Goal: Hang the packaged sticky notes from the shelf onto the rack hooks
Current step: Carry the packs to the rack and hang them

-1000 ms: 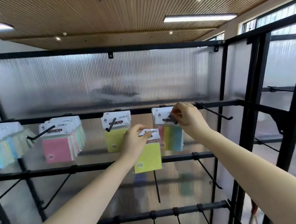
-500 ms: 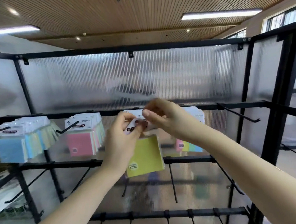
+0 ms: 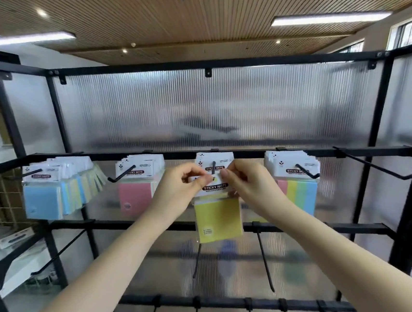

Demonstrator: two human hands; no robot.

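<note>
Head view: yellow pack (image 3: pixel 217 215) at frame centre, header pinched by left hand (image 3: pixel 182 185) and right hand (image 3: pixel 246 182), hole just below hook (image 3: pixel 214 167) tip pointing toward camera.

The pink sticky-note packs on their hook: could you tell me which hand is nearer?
Left. The left hand is just right of the pink sticky-note packs; the right hand is farther right.

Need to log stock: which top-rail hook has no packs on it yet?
The far-right hook, right of the multicolour packs. It is bare; the other four top-rail hooks carry packs.
</note>
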